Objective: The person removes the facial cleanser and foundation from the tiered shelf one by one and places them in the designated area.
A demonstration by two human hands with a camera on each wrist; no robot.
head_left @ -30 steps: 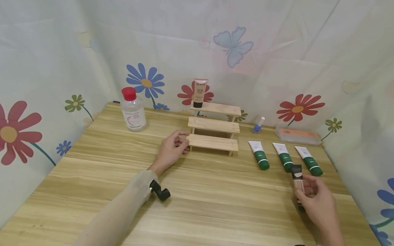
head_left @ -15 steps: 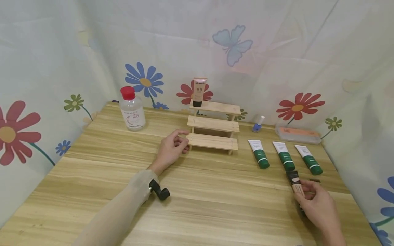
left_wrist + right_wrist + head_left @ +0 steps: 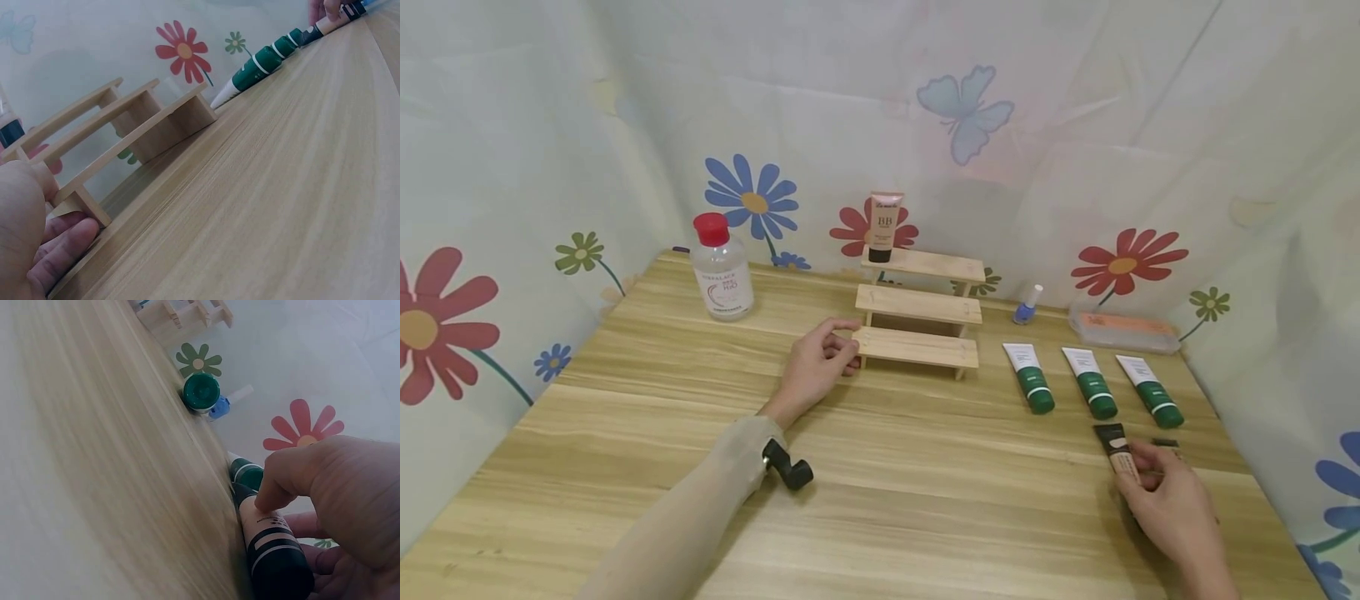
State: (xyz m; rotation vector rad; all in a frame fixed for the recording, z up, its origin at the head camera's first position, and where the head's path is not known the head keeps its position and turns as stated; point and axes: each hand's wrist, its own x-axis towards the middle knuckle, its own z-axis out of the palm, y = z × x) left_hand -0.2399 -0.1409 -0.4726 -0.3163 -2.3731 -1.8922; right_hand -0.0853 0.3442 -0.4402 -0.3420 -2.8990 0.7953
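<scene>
At the right front of the wooden table (image 3: 925,500), our right hand (image 3: 1172,512) grips a beige tube with a black cap (image 3: 1118,452), fingers curled over its body; the right wrist view shows a fingertip (image 3: 265,503) pressing the tube's beige section while the tube lies on the table surface. Just beyond it, three green-and-white tubes (image 3: 1093,385) lie side by side, caps toward us, apart from one another. A blue nail polish bottle (image 3: 1026,306) stands behind them, and a flat orange-lidded case (image 3: 1123,331) rests near the back wall.

Our left hand (image 3: 816,367) rests on the table at the left end of the three-step wooden rack (image 3: 919,312), its fingers loosely bent and touching the lowest step; it holds nothing. The two hands are well apart. A BB cream tube (image 3: 883,225) stands upright on the top step. A clear bottle with a red cap (image 3: 722,268) stands at the back left.
</scene>
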